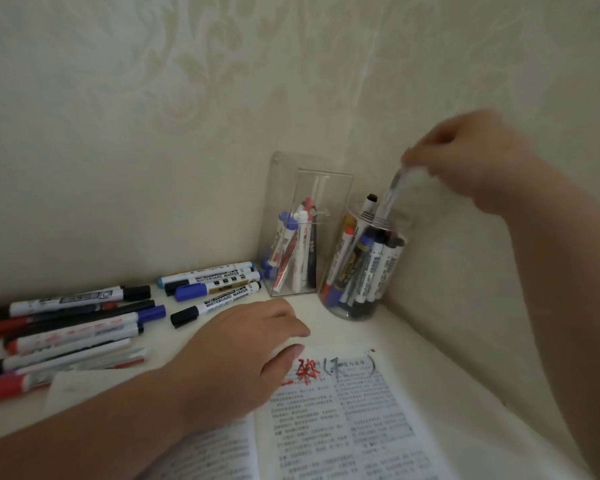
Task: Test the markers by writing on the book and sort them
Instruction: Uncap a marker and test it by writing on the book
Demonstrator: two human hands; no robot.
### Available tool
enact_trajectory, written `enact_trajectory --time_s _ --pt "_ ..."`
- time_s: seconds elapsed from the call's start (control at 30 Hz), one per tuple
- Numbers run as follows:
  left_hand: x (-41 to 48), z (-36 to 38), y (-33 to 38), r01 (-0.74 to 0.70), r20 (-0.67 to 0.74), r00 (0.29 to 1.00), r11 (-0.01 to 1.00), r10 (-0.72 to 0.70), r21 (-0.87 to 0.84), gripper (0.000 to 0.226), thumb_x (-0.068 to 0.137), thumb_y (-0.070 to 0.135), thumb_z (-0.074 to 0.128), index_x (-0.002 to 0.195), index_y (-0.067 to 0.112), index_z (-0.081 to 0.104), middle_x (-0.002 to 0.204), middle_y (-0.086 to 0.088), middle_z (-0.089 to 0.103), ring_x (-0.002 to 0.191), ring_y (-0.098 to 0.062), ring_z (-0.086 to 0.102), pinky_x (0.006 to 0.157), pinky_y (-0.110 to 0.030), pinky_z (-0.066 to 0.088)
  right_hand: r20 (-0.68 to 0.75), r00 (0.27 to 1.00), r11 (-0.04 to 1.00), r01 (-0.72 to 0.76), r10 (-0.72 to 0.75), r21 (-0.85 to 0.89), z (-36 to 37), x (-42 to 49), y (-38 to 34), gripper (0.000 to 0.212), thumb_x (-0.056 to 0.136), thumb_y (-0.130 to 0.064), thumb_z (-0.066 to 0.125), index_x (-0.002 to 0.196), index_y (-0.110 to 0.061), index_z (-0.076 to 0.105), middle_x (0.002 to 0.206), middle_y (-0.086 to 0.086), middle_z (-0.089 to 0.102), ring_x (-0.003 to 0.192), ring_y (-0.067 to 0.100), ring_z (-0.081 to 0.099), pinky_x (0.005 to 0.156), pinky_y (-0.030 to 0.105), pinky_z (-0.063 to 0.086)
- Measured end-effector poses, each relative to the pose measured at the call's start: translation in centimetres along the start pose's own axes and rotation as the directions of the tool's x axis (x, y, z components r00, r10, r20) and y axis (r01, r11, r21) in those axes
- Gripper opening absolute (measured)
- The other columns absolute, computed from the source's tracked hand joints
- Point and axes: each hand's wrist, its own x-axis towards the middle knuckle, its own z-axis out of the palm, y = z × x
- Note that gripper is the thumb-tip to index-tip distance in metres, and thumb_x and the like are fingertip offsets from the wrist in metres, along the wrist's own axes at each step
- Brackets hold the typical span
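Observation:
An open book (354, 410) lies at the front, with red and black scribbles at the top of its right page. My left hand (246, 344) rests flat on the book's upper left part, fingers relaxed. My right hand (471, 161) pinches the top of a blurred marker (394, 192), whose lower end is inside the round clear jar (364, 265) full of markers. A rectangular clear holder (305, 237) just left of the jar holds a few more markers. Several loose whiteboard markers (77, 327) lie in a pile at the left.
The jar and holder stand in the corner where two pale patterned walls (187, 116) meet. Three capped markers (215, 282) lie just left of the holder. The white table (447, 375) runs along the right wall beside the book.

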Motion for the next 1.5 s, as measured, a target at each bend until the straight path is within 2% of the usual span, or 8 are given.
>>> enact_trajectory --time_s 0.13,0.27,0.37,0.43,0.6,0.83,1.1,1.5 --pt "0.0 -0.1 0.0 0.077 -0.035 0.996 0.997 -0.078 -0.021 0.049 0.094 0.064 0.03 0.134 0.046 0.051 0.111 0.038 0.044 0.102 0.021 0.04 0.089 -0.011 0.035 -0.385 0.913 0.801 0.33 -0.136 0.499 -2.1 -3.4 -0.3 0.008 0.072 -0.02 0.068 0.067 -0.024 0.064 0.045 -0.009 0.052 0.038 0.012 0.042 0.045 0.021 0.029" --pt "0.0 -0.4 0.6 0.104 -0.137 0.984 0.99 -0.116 -0.092 0.054 0.091 0.075 0.03 0.137 0.049 0.039 0.116 0.037 0.044 0.111 0.012 0.045 0.08 -0.012 0.038 -0.12 0.979 0.658 0.201 -0.167 0.726 2.2 -8.2 0.0 0.013 0.074 -0.002 0.06 0.071 -0.014 0.058 0.044 0.003 0.055 0.033 0.021 0.045 0.04 0.022 0.034" --pt "0.2 -0.1 1.1 0.099 -0.104 0.989 0.992 -0.108 -0.08 0.028 0.096 0.068 0.03 0.118 0.053 0.042 0.106 0.035 0.044 0.103 0.007 0.047 0.072 -0.012 0.038 0.22 0.956 0.658 -0.04 -0.193 0.752 6.4 -11.5 1.2 0.006 0.077 -0.007 0.063 0.079 -0.01 0.058 0.053 0.012 0.064 0.037 0.026 0.056 0.039 0.023 0.039" --pt "0.3 0.1 1.4 0.102 -0.055 0.993 0.993 -0.105 -0.063 0.023 0.098 0.06 0.029 0.103 0.045 0.046 0.097 0.028 0.045 0.096 0.002 0.048 0.074 -0.011 0.037 0.289 0.94 0.6 -0.129 -0.179 0.79 8.3 -12.9 2.2 0.007 0.078 -0.009 0.064 0.081 -0.007 0.058 0.056 0.016 0.066 0.039 0.025 0.058 0.038 0.019 0.037" --pt "0.1 0.5 1.1 0.213 -0.067 0.971 0.955 -0.232 -0.207 0.03 0.087 0.064 0.024 0.102 0.048 0.044 0.096 0.028 0.056 0.087 0.003 0.056 0.072 -0.016 0.043 0.186 0.968 0.491 -0.082 -0.167 0.867 10.2 -13.8 4.0 0.008 0.081 -0.001 0.059 0.081 -0.008 0.057 0.062 0.024 0.066 0.042 0.024 0.059 0.039 0.019 0.04" --pt "0.4 0.2 2.4 0.131 0.03 0.991 0.938 -0.128 -0.322 0.017 0.097 0.049 0.036 0.107 0.053 0.049 0.096 0.034 0.06 0.09 0.008 0.06 0.071 -0.004 0.041 0.412 0.861 0.491 -0.232 -0.298 0.84 12.1 -15.1 4.2 0.016 0.085 -0.018 0.072 0.088 -0.005 0.064 0.063 0.009 0.064 0.05 0.02 0.059 0.044 0.019 0.045" --pt "0.8 -0.1 2.0 0.104 0.039 0.995 0.944 -0.097 -0.314 0.021 0.095 0.055 0.037 0.11 0.062 0.049 0.103 0.036 0.063 0.095 0.011 0.062 0.079 -0.006 0.043 0.421 0.859 0.506 -0.234 -0.291 0.83 12.5 -15.1 4.5 0.022 0.084 -0.028 0.072 0.089 -0.008 0.064 0.065 0.01 0.066 0.052 0.022 0.061 0.043 0.023 0.045" --pt "0.8 -0.7 2.4 0.074 0.053 0.997 0.923 -0.058 -0.377 0.017 0.102 0.044 0.042 0.11 0.045 0.058 0.101 0.035 0.067 0.097 0.01 0.065 0.078 -0.006 0.046 0.379 0.868 0.415 -0.231 -0.321 0.88 12.8 -15.7 4.5 0.017 0.081 -0.028 0.074 0.082 -0.012 0.066 0.061 0.016 0.064 0.047 0.026 0.058 0.042 0.026 0.044"
